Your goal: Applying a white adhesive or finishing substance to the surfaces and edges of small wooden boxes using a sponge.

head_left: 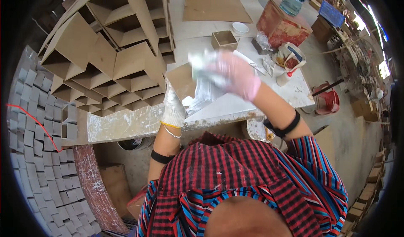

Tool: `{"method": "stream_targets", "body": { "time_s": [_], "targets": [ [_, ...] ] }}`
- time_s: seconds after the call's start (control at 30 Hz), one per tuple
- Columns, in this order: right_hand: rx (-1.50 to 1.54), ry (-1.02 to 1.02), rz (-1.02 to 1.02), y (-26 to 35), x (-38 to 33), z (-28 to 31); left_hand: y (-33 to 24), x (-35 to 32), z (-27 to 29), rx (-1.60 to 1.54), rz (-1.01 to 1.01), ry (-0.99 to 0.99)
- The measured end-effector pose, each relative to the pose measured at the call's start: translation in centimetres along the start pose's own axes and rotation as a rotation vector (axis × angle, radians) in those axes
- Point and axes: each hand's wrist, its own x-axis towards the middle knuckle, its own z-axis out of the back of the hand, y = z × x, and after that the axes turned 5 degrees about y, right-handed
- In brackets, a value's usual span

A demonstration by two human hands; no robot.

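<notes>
Left hand [173, 106] in a paint-caked white glove gripped the lower left edge of a brown board [182, 80], holding it tilted on the white-smeared workbench [126, 123]. Right hand [237, 74] in a pink glove, motion-blurred, was closed on a whitish rag or pad [202, 64] pressed over the board's wet white-coated face. Stacked open brown boxes [113, 56] stood just left of the board. A small open box [224, 39] and white bowl [240, 27] sat farther back. Grey blocks [38, 123] lay at far left.
</notes>
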Motion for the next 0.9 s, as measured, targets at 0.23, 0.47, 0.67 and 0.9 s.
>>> {"method": "stream_targets", "body": {
  "time_s": [0.23,0.47,0.67,0.9],
  "targets": [
    [0.165,-0.038,-0.214,-1.4,-0.8,-1.7,-1.3,-1.2,-3.7,0.088,0.170,-0.051],
    [0.228,0.203,0.108,2.3,-1.0,0.6,4.7,4.8,5.4,-0.605,0.303,0.915],
    [0.076,-0.032,0.055,-1.6,0.6,-2.1,1.1,0.9,-0.3,-0.351,0.360,0.473],
    [0.242,0.304,0.148,3.4,0.5,-1.1,2.3,2.5,3.4,-0.099,0.338,0.328]
  ]
}}
